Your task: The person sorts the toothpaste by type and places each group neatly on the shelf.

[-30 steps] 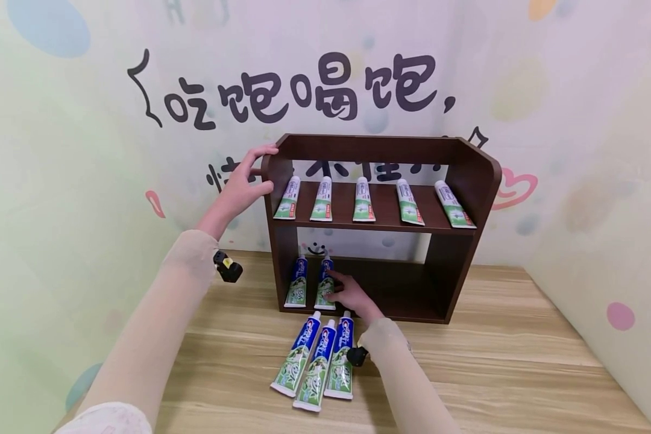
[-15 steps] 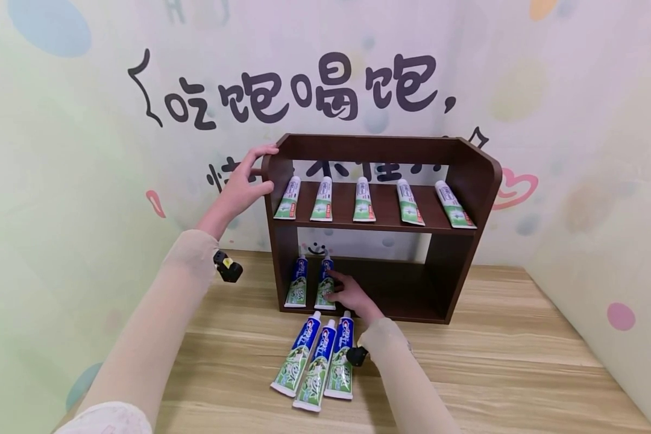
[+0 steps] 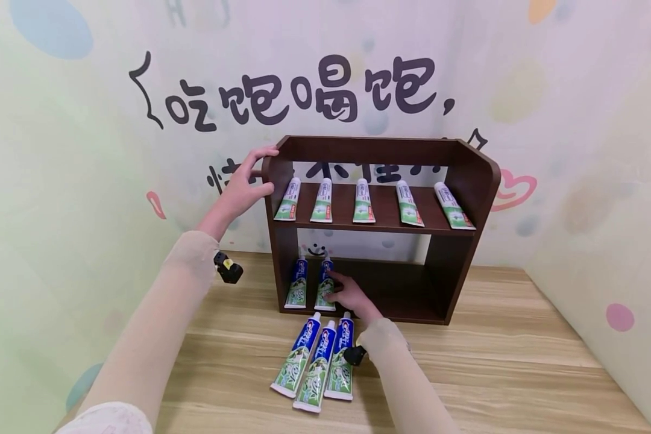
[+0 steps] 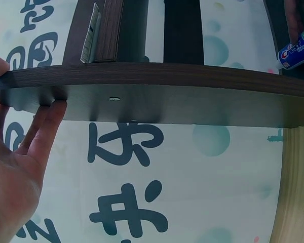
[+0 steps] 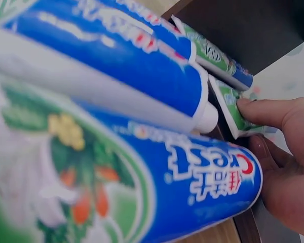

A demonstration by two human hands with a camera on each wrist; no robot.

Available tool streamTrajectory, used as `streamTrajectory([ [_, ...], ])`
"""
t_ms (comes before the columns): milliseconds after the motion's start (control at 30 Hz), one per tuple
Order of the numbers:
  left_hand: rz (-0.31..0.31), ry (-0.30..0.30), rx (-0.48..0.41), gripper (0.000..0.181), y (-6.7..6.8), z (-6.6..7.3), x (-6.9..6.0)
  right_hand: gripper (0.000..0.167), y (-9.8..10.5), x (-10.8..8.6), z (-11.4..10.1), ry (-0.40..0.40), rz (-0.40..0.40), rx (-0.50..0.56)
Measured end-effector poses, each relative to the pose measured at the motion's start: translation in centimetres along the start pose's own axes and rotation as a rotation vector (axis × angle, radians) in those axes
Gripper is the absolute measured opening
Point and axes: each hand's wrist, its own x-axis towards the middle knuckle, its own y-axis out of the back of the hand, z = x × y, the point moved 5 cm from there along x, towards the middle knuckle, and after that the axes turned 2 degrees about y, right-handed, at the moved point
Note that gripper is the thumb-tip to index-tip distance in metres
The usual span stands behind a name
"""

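My left hand [image 3: 242, 190] grips the upper left side of a dark brown two-tier shelf [image 3: 380, 228]. In the left wrist view, its fingers touch the outer face of the side panel [image 4: 167, 101]. My right hand [image 3: 355, 296] reaches into the lower tier and pinches a blue and green toothpaste tube [image 3: 322, 292] between thumb and fingers. This tube lies cap end inward, apart from a matching toothpaste tube [image 3: 296, 283] on its left. In the right wrist view, the fingers partly hide the pinched tube [image 5: 228, 104].
Several white and green toothpaste tubes [image 3: 363, 202] line the upper tier. On the wooden table [image 3: 515, 343], in front of the shelf, three more blue and green tubes [image 3: 313, 377] lie close together. A printed wall [image 3: 282, 36] stands behind, with another wall [image 3: 602, 181] on the right.
Both hands, the shelf and the tubes keep their places. Only the head view has shifted very slightly.
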Motion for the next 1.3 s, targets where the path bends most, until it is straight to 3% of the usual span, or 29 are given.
streamTrajectory([
  [100,-0.005,0.012,-0.003,0.059,-0.1,0.2,-0.2,0.068,-0.1,-0.1,0.1,0.004,0.029,0.002],
  [200,-0.013,0.023,-0.003,0.059,-0.1,1.6,-0.8,0.065,-0.1,-0.2,0.0,0.004,0.069,0.018],
  [333,-0.004,0.003,0.003,0.059,0.0,1.4,-0.6,0.060,0.2,-0.4,-0.5,0.013,0.103,0.017],
  [433,0.008,-0.016,0.004,0.059,0.1,0.2,0.0,0.057,0.4,-0.9,-1.0,0.013,0.116,0.000],
  [500,0.008,-0.014,0.007,0.059,0.1,0.3,0.0,0.055,0.6,-1.4,-1.3,0.015,0.126,-0.006],
  [800,-0.018,0.001,0.004,0.058,-0.1,3.2,-1.4,0.047,1.5,-4.5,-2.3,0.027,0.166,-0.031],
  [900,-0.019,0.004,0.002,0.059,-0.1,3.3,-1.5,0.045,1.6,-5.6,-2.5,0.013,0.180,-0.054],
  [1300,0.004,-0.001,0.021,0.058,0.0,0.1,-0.2,0.048,1.9,-9.6,-3.1,0.011,0.154,-0.126],
])
